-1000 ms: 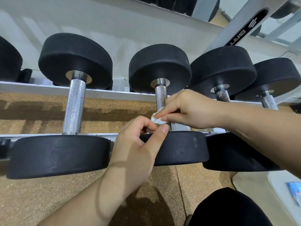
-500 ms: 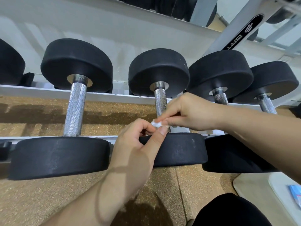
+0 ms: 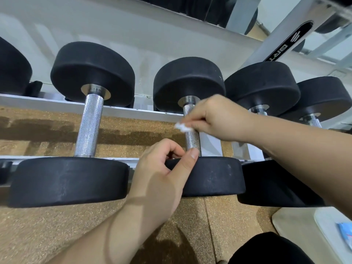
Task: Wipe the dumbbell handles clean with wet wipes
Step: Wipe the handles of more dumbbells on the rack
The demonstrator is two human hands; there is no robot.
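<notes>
A person crouched at a gym rack works on the middle dumbbell. The right hand (image 3: 219,119) pinches a small, wadded wet wipe (image 3: 182,127) against the knurled steel handle (image 3: 192,138), with the wipe poking out just left of the fingertips, about halfway along the bar. The left hand (image 3: 160,174) sits below it, fingers curled over the rim of the near weight (image 3: 211,176) and thumb laid up toward the foot of the bar, apparently steadying the dumbbell.

The job looks no more than partly done. This handle is mid-wipe, and the stretch between the two hands seems the part left to cover. Left of the left hand, another handle (image 3: 89,124) lies untouched for now. Past the right wrist, two more handles are only half visible. Nothing in the metal's shine shows which bars have already been cleaned.

The dumbbells lie across the white rails (image 3: 122,111) of the rack, with no tabletop involved. Speckled tan floor (image 3: 47,225) shows between and beneath the rails, darker in bands behind the left-hand bar. Above the right hand, a slanted white post (image 3: 266,48) carries a black label, and more black weights sit on the shelf overhead. Under the right forearm, a blue packet (image 3: 344,233) rests on something pale; whether it is the wipes pack cannot be told. A dark-clad knee (image 3: 266,248) fills the corner beside it.
</notes>
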